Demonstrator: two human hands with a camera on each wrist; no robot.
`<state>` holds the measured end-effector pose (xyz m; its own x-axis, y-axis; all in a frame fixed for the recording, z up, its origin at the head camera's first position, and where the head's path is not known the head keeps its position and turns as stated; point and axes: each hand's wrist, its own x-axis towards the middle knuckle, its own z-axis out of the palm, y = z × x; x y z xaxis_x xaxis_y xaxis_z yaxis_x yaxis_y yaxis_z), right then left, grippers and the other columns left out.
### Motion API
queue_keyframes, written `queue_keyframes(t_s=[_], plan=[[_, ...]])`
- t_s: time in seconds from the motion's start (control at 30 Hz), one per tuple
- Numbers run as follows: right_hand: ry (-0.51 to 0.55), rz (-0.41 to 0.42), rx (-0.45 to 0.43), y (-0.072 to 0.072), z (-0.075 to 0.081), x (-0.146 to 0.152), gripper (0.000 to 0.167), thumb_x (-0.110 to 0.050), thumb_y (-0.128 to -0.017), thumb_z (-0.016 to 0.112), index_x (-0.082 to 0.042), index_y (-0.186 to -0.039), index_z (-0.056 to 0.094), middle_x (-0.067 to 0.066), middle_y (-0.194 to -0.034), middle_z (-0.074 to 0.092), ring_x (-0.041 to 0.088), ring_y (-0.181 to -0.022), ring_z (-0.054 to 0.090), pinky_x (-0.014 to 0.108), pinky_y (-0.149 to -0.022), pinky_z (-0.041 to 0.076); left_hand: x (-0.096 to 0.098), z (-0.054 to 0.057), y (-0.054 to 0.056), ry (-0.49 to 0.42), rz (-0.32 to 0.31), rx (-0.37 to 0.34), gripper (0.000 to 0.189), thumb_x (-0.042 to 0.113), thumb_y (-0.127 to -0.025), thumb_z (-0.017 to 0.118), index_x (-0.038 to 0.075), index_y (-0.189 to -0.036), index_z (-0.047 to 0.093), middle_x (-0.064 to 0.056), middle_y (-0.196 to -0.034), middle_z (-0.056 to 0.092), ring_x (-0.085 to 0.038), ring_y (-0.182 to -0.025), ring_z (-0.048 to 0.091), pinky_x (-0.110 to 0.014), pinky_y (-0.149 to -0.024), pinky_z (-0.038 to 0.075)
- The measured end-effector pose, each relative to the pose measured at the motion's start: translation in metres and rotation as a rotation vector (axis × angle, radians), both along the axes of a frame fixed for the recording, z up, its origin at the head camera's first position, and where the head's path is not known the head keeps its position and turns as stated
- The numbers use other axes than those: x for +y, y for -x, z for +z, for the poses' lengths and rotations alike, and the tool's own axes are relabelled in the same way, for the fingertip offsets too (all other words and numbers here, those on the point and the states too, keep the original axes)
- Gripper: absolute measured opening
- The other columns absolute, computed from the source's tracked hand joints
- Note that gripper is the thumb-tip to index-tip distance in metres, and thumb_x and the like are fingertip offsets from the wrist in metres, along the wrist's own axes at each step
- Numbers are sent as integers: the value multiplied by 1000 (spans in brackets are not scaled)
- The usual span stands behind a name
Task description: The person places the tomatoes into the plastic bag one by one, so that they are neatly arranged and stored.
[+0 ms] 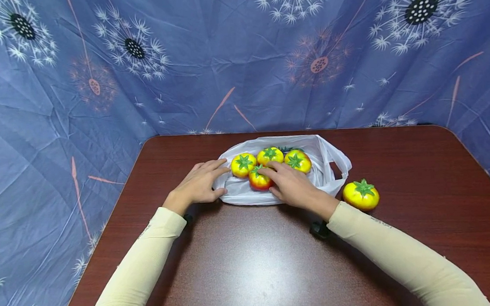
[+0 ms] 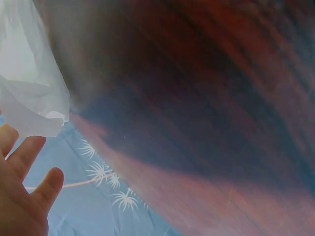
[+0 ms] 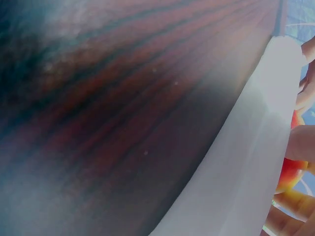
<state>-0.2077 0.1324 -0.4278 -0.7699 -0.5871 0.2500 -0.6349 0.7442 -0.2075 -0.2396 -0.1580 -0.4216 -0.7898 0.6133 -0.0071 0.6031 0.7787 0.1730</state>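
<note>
A white plastic bag [image 1: 240, 199] lies on its side near the back of the table, its mouth wide. In it sit several yellow-and-red tomatoes with green star-shaped leaves, among them a left one [image 1: 241, 169], a back one [image 1: 267, 158] and a right one [image 1: 300, 163]. My right hand [image 1: 293, 183] reaches over the bag's front edge, fingers and thumb around the front tomato [image 1: 259, 182]. In the right wrist view that tomato [image 3: 290, 177] shows red between the fingers. At the bag's left edge, my left hand [image 1: 199, 182] rests with fingers spread, fingertips touching the plastic.
One more tomato [image 1: 361, 195] stands on the brown table [image 1: 428, 195] outside the bag, beside my right forearm. A bag handle [image 1: 343, 161] loops out to the right. Dark green leaves [image 1: 287, 149] show at the bag's back. Blue patterned cloth [image 1: 219, 53] hangs behind the table.
</note>
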Motion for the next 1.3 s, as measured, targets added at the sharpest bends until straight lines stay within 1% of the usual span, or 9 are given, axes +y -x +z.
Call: queue_keyframes(t_s=[0.33,0.47,0.53,0.73,0.83,0.9,1.1,1.17,1.3], plan=[[10,-6,-11,-3,6,1,55,-12,-84,71,-15,-138,57,13,-132,59,33,-111,63,48,-92,54,1,0,1,9,7,-16,62,40,-87,64,18,-144,52,-7,-160,37,-29,-148,36,-52,-117,29],[7,-2,-17,-7,19,6,55,-13,-85,71,-15,-137,58,14,-135,58,35,-113,63,51,-92,54,2,0,0,8,7,-25,62,40,-87,64,17,-144,52,-8,-160,36,-29,-148,35,-52,-116,30],[0,-4,-19,-10,28,11,54,-13,-84,71,-15,-137,58,16,-137,57,37,-116,61,52,-95,52,2,0,-1,2,7,-29,63,40,-87,64,17,-144,53,-8,-160,37,-29,-148,35,-52,-116,30],[-12,-29,-45,-20,50,31,51,-15,-85,71,-16,-135,60,15,-139,56,35,-122,59,54,-95,52,1,-1,-1,-11,6,-32,63,41,-88,64,16,-144,53,-8,-160,37,-29,-147,36,-53,-116,30],[-10,-33,-56,-26,56,43,49,-16,-86,71,-18,-134,60,13,-140,55,34,-121,59,53,-89,54,0,-2,-2,-14,9,-28,62,42,-88,64,16,-144,53,-9,-160,38,-29,-147,36,-53,-116,31],[11,-32,-61,-30,59,50,48,-16,-87,72,-17,-133,61,13,-140,55,34,-122,59,52,-89,54,-1,-2,-3,-19,11,-23,62,41,-87,64,16,-143,54,-9,-159,39,-30,-147,37,-54,-115,31],[76,-73,-55,-46,70,78,47,-18,-89,71,-14,-134,60,13,-144,53,35,-129,54,56,-99,48,-3,-5,-7,-36,9,-19,62,41,-86,65,15,-142,55,-10,-158,40,-30,-145,40,-55,-114,33],[91,-99,-25,-51,76,90,45,-17,-89,71,-12,-133,60,12,-142,54,34,-127,55,56,-95,50,-1,-5,-7,-40,5,-19,62,42,-86,65,15,-142,55,-9,-159,40,-30,-145,39,-55,-114,34],[114,-137,64,-60,85,114,42,-13,-88,72,-9,-128,63,13,-137,57,30,-112,61,48,-80,53,1,-2,-5,-41,4,-5,61,41,-86,65,16,-141,56,-9,-158,40,-30,-145,40,-55,-113,34]])
